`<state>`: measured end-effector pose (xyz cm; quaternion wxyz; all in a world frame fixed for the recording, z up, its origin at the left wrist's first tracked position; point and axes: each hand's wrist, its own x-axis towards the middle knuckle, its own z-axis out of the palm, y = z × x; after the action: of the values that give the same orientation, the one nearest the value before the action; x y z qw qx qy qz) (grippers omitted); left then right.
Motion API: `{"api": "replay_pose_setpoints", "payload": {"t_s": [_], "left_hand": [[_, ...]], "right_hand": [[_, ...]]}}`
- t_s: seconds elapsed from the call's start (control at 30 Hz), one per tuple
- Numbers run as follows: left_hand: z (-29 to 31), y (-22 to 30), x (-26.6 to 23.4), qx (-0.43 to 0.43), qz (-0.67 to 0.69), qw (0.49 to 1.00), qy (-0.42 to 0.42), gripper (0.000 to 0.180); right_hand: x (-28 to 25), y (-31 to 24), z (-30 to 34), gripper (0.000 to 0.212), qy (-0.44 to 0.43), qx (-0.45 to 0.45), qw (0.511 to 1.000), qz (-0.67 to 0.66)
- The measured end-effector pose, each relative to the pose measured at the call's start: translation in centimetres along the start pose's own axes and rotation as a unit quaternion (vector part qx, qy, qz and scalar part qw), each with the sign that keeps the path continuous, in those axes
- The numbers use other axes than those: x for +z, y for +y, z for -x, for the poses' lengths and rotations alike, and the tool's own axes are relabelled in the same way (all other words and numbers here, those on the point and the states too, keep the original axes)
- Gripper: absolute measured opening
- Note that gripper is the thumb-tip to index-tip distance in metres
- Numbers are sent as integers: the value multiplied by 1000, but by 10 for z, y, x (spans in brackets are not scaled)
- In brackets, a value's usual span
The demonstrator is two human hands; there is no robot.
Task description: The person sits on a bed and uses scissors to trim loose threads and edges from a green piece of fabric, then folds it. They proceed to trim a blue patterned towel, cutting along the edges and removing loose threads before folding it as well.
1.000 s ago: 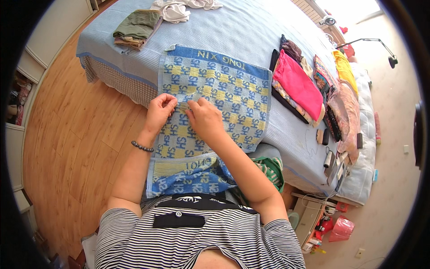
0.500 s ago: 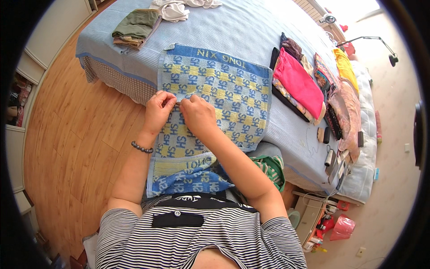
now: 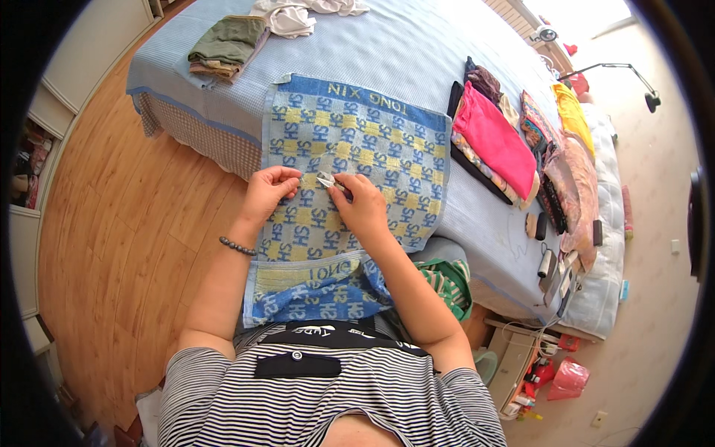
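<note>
A blue, grey and yellow patterned towel (image 3: 372, 160) is spread from the edge of the bed over my lap, with its near end bunched in blue folds. My right hand (image 3: 362, 206) is above the towel, thumb and fingers closed on a small silver nail clipper (image 3: 325, 179). The clipper's shiny end points left, toward my other hand. My left hand (image 3: 269, 192), with a dark bead bracelet (image 3: 237, 246) on its wrist, is at the towel's left side. Its fingers are curled and thumb and forefinger meet; whatever may be between them is too small to make out.
The bed (image 3: 387, 41) has a light blue cover. Folded olive clothes (image 3: 227, 41) lie at its far left, a pink garment (image 3: 495, 134) on a pile to the right. Phones and cables (image 3: 555, 272) lie at the right edge. Wooden floor (image 3: 141, 246) runs along the left.
My hands were close together over the towel and are now apart. The right hand has moved right and slightly down with the clipper, whose silver end now shows. My left hand has lowered slightly.
</note>
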<state>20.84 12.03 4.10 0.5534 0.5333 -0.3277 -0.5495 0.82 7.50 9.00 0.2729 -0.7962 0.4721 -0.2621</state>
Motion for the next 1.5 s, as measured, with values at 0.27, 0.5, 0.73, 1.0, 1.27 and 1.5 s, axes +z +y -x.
{"api": "replay_pose_setpoints", "payload": {"t_s": [0.27, 0.5, 0.73, 1.0, 1.27, 1.5], "left_hand": [[-7, -9, 6, 39, -90, 995, 13, 10], [1, 6, 10, 35, -61, 997, 17, 8], [4, 11, 15, 142, -186, 971, 56, 8], [5, 8, 20, 141, -136, 979, 59, 9], [8, 31, 25, -56, 249, 966, -32, 6], [12, 35, 64, -74, 345, 932, -83, 19]], "right_hand": [[1, -2, 1, 24, -10, -12, 1000, 18], [4, -17, -2, 22, -25, -94, 988, 117], [25, -18, -9, 20, 34, -185, 962, 199], [31, -13, -10, 18, 31, -226, 948, 221], [-7, 1, 2, 31, 44, 13, 993, -106], [-30, -3, 9, 29, 7, 40, 975, -219]]}}
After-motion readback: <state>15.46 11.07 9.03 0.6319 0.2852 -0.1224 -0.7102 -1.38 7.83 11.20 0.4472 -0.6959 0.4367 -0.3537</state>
